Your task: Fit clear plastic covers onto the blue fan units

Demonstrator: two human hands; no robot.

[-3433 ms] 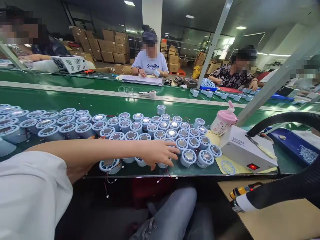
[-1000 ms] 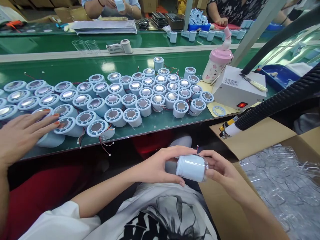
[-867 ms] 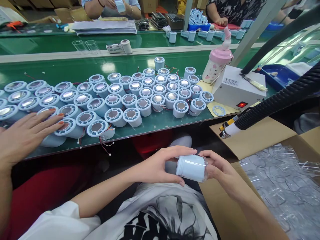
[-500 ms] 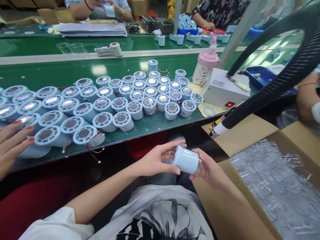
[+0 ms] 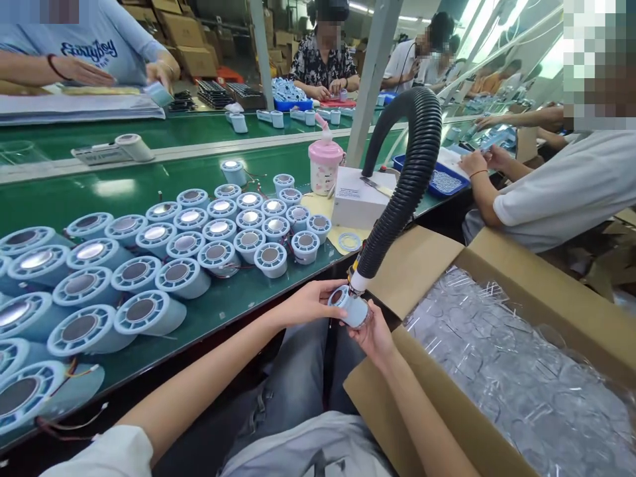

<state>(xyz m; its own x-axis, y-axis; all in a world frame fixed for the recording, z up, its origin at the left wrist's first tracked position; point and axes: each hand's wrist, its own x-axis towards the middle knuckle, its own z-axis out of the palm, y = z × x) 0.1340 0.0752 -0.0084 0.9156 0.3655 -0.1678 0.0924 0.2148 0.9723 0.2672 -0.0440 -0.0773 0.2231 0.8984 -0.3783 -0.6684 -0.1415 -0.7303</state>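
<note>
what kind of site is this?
Likely an electronics assembly line: rows of pale blue cylindrical housings on a long green conveyor bench, black corrugated hose overhead, seated workers along both sides.

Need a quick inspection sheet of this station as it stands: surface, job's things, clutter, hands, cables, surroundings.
Surface: green bench, crowded along its near edge.
Job's things: one blue cylinder held under the nozzle of a black hose; rows of like cylinders on the bench.
Clutter: pink bottle, white box, loose ring.
Hands: left hand and right hand both grip the cylinder, off the bench.
Cables: thin red wires trail from the nearest cylinders.
Surroundings: open carton of clear plastic parts at right; other people work at the right and across the bench.
</note>
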